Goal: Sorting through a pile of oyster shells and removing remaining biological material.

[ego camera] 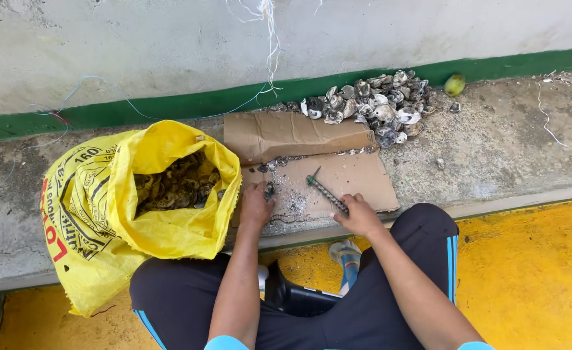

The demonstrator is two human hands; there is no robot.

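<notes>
Left hand (255, 206) grips a small oyster (269, 190) against the cardboard sheet (350, 178). Right hand (358, 215) is clenched on the handle of a ridged metal tool (325, 191), tip resting on the cardboard. Yellow sack (137, 207) of shells stands left; a pile of opened shells (376, 104) lies behind.

Bright, even daylight; soft faint shadows, no glare; sharp focus, slight wide-angle bending at edges.

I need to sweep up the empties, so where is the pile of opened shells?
In the head view the pile of shells lies at upper right on the concrete ledge, against the green wall stripe, just beyond the cardboard, left of a green fruit.
</notes>
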